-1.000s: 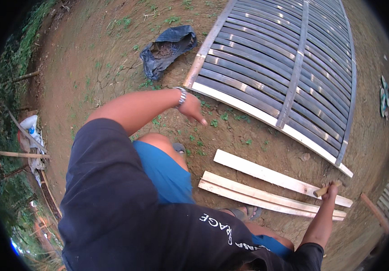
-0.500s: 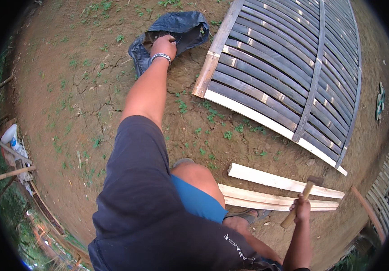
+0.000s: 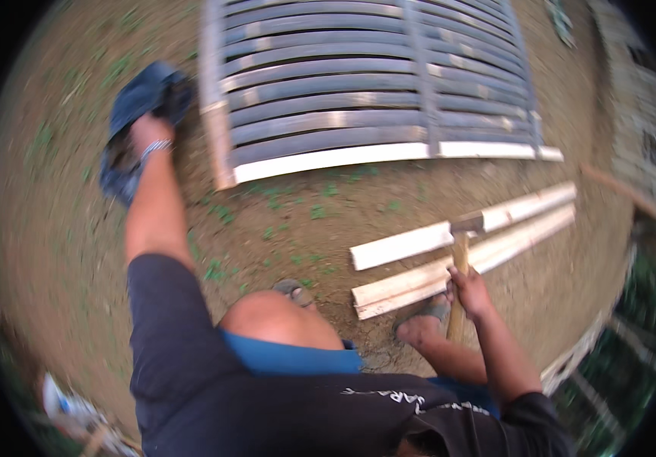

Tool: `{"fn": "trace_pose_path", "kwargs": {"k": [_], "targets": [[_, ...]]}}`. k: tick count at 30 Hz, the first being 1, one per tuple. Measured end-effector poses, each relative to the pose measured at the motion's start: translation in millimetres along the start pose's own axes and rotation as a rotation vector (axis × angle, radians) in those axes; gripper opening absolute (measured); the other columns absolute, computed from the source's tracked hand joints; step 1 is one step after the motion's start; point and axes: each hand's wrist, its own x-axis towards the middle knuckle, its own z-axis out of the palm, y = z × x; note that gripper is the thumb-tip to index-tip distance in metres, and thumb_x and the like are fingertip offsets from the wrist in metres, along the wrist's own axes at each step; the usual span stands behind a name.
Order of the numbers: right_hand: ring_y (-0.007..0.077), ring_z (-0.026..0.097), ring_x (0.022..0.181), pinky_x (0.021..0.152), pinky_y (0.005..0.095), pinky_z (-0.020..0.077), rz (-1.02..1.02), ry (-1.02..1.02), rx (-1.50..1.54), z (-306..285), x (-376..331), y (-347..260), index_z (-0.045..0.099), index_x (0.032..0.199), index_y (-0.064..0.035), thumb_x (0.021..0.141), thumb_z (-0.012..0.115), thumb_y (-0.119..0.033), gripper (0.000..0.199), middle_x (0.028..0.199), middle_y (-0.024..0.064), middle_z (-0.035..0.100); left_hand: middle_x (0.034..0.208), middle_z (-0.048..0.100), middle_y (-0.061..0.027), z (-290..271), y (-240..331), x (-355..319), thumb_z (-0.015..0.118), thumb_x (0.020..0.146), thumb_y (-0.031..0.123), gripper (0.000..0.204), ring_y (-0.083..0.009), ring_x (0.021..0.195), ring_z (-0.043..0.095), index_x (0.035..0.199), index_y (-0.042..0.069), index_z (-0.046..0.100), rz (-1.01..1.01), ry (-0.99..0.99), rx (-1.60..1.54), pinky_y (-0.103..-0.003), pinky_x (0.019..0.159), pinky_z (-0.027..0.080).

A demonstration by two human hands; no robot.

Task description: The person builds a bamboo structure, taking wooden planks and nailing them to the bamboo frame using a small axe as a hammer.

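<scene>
Upper left, the left hand [image 3: 147, 135] reaches into a dark plastic bag [image 3: 133, 97], its grip hidden and impossible to tell; upper centre, a slatted bamboo panel [image 3: 422, 84]; right of centre, 3 pale wooden boards [image 3: 400, 245] and a hammer [image 3: 460, 253] clamped in the right hand [image 3: 471, 292]

Outdoor yard [image 3: 549, 282]: bare brown soil [image 3: 61, 259], scattered green weeds [image 3: 318, 212].

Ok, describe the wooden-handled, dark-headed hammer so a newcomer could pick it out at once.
Find the big dark slatted panel, then, lower in view, pale wooden boards on the ground. In front of them, the person's right hand grips the wooden-handled hammer. Its tan stick handle, crossed by a dark head, sets it apart from the flat boards.
</scene>
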Motion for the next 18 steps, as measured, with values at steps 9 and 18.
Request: {"fn": "trace_pose_path", "kwargs": {"k": [9,18], "targets": [[0.0161,0.057,0.055,0.052,0.0329,0.0528,-0.046,0.098,-0.254,-133.5,18.9,-32.2,0.051,0.105,0.0003,0.106,0.055,-0.031,0.031,0.074,0.0052,0.058,0.112,0.073,-0.0187,0.2,-60.5,19.5,0.072,0.089,0.030,0.036,-0.0397,0.103,0.068,0.116,0.007,0.067,0.195,0.169,0.012,-0.048,0.090,0.053],[0.0185,0.058,0.066,0.061,0.0371,0.0573,-0.271,0.281,0.496,-287.5,84.8,-69.7,0.044,0.118,-0.0018,0.106,0.047,-0.020,0.022,0.086,0.0099,0.058,0.101,0.073,-0.0114,-125.2,-46.7,-54.4,0.060,0.098,0.008,0.018,-0.0165,0.084,0.071,0.113,0.000,0.068,0.245,0.034,-0.412,-0.030,0.073,0.057]]}}
